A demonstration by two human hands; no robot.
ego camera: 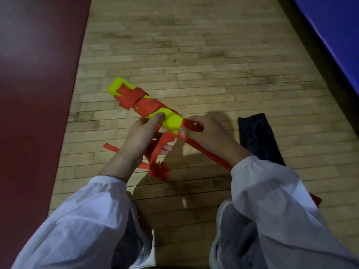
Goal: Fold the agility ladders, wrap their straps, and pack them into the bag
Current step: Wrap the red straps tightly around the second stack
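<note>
**Ladder bundle held over the floor, strap in both hands**

The folded ladder (171, 120), a stack of yellow rungs, is held above the wooden floor (194, 55), slanting from upper left to lower right. Its far end points toward the red mat (38, 74). Red strap (145, 105) is wound several times round its far half; the near half shows bare yellow.

The left hand (139, 136) grips the ladder from below, fingers curled under it and one digit pressed on the yellow top. More strap hangs down by this hand, and a bunched end lies on the floor under it.

The right hand (209, 133) pinches the strap where it leaves the near end of the ladder. From there a twisted length runs down and back under the right sleeve (272, 191).

The black bag (258, 136) lies flat on the floor just right of the right hand, apart from the ladder. A blue mat (330, 35) fills the upper right corner.
</note>
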